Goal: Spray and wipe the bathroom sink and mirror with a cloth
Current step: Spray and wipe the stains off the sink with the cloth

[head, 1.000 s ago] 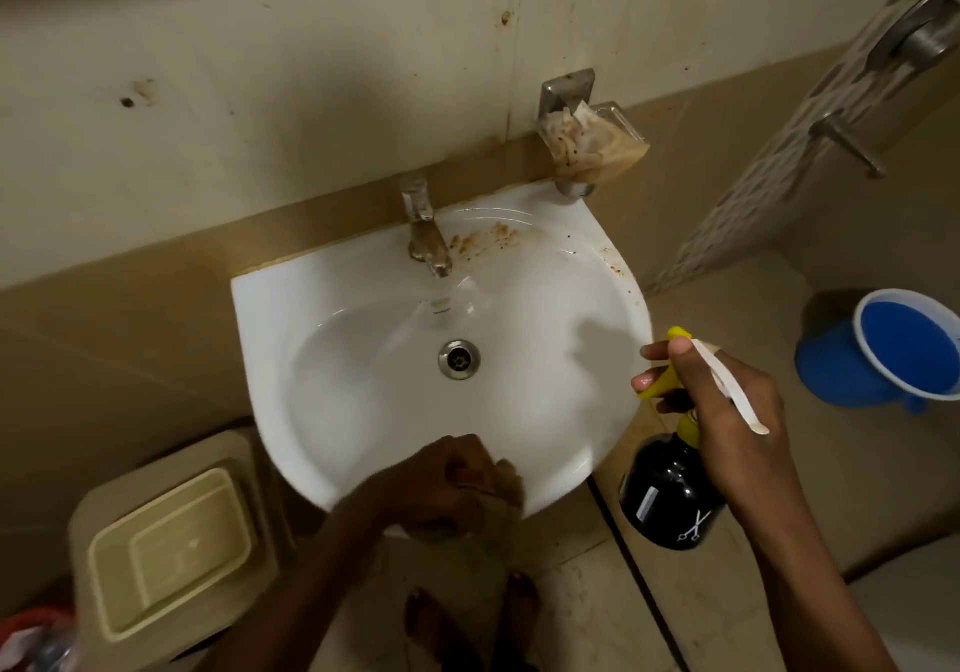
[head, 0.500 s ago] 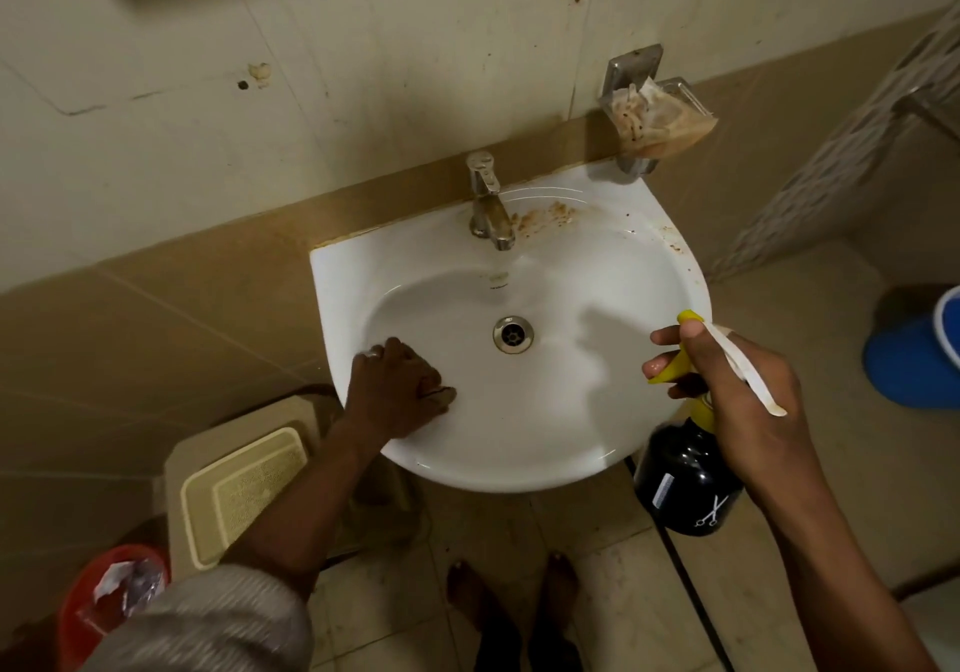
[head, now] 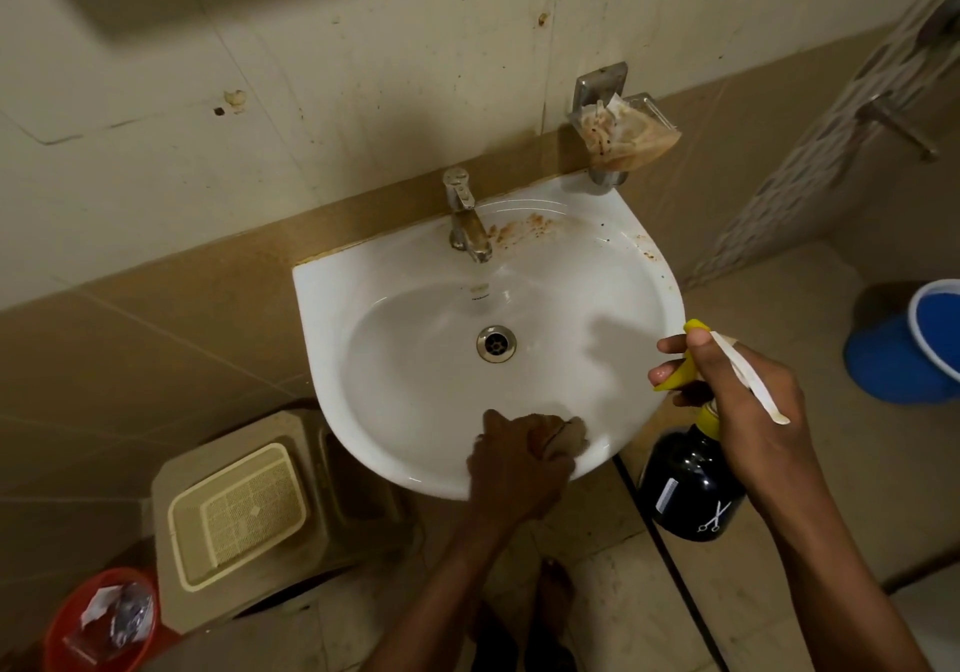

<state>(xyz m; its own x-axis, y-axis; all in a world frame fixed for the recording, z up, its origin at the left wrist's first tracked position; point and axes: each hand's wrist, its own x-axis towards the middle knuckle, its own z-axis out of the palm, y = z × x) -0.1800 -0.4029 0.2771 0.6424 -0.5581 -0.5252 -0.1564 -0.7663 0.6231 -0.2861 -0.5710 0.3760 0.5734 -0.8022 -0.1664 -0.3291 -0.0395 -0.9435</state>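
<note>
A white wall-mounted sink [head: 639,276] has a metal tap [head: 466,216] and brown stains on its back rim beside the tap. My left hand [head: 511,458] grips a small brownish cloth [head: 569,435] and presses it on the sink's front rim. My right hand [head: 748,401] holds a black spray bottle [head: 688,489] with a yellow trigger by its neck, just right of the sink, nozzle toward the basin. No mirror is in view.
A stained soap holder [head: 621,133] hangs on the wall above the sink's right corner. A beige stool with a basket [head: 236,505] and a red bin [head: 104,619] stand at lower left. A blue bucket [head: 914,344] sits on the floor at right.
My left hand has slid with the cloth from the sink's left inner side to the front rim. The right hand keeps the bottle in the same place.
</note>
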